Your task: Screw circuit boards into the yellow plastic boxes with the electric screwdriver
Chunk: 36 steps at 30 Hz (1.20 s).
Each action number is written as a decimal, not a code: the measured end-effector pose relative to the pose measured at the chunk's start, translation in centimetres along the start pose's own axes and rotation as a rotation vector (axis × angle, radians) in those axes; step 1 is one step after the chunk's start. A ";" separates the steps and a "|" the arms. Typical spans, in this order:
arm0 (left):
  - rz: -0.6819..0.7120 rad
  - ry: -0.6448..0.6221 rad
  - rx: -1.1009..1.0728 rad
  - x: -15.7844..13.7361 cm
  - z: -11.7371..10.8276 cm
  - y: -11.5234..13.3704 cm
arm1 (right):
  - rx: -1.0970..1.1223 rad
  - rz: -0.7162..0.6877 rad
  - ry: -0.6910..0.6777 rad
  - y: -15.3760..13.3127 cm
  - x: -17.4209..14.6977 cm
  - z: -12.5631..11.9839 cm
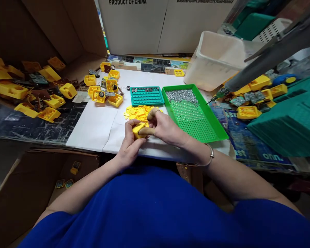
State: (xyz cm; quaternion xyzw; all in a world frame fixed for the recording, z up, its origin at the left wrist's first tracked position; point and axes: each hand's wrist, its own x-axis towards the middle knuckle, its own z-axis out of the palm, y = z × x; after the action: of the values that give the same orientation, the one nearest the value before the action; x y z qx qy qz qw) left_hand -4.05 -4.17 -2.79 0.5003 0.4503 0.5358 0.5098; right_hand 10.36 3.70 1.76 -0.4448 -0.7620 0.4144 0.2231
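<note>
Close to the table's front edge, my left hand (130, 146) is closed around a small yellow plastic case (137, 129), thumb below and fingers over its far side. My right hand (165, 128) reaches in from the right, its thumb laid against the case and its other fingers curled above it. Tan covers show on the right fingertips. Whether a small part sits under that thumb is hidden. Just behind both hands lies a pile of flat yellow plastic pieces (135, 112). A teal ridged tray (147, 98) with small round metal parts along its far row stands beyond the pile.
A green tray (198, 120) of small screws lies right, below a hanging screwdriver (215, 97). Behind it stands a white bin (217, 58). Yellow housings with wired parts (107, 89) sit left; more fill a cardboard box (49, 89). Teal trays (289, 117) are stacked far right.
</note>
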 end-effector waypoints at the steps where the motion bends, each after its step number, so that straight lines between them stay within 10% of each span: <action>1: -0.037 -0.028 -0.042 0.0 0.0 0.2 | -0.015 0.015 -0.066 0.0 0.2 -0.7; 4: -0.176 -0.081 -0.206 0.1 -0.2 1.2 | 0.012 -0.061 -0.259 -0.1 0.8 -3.4; 8: -0.274 -0.033 -0.367 -0.2 -1.0 2.7 | -0.331 -0.178 -0.129 0.6 0.9 -5.7; 16: -0.327 -0.041 -0.379 -0.6 -1.6 3.4 | -0.892 -0.314 -0.226 1.5 0.3 -3.2; 20: -0.293 -0.048 -0.438 -0.2 -1.4 3.3 | -0.567 -0.255 -0.128 0.7 -0.5 -3.5; 26: -0.291 -0.071 -0.468 0.2 -0.7 3.3 | 0.565 -0.022 -0.092 0.3 -3.2 -2.5; 36: -0.305 -0.130 -0.482 0.5 0.2 3.5 | 0.310 -0.299 0.080 1.8 -4.1 -1.3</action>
State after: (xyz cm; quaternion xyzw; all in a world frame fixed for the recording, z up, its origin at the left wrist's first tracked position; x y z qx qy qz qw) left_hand -4.15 -3.95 0.73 0.3244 0.3463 0.5115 0.7164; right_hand 14.25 1.20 1.06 -0.3034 -0.7372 0.4710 0.3777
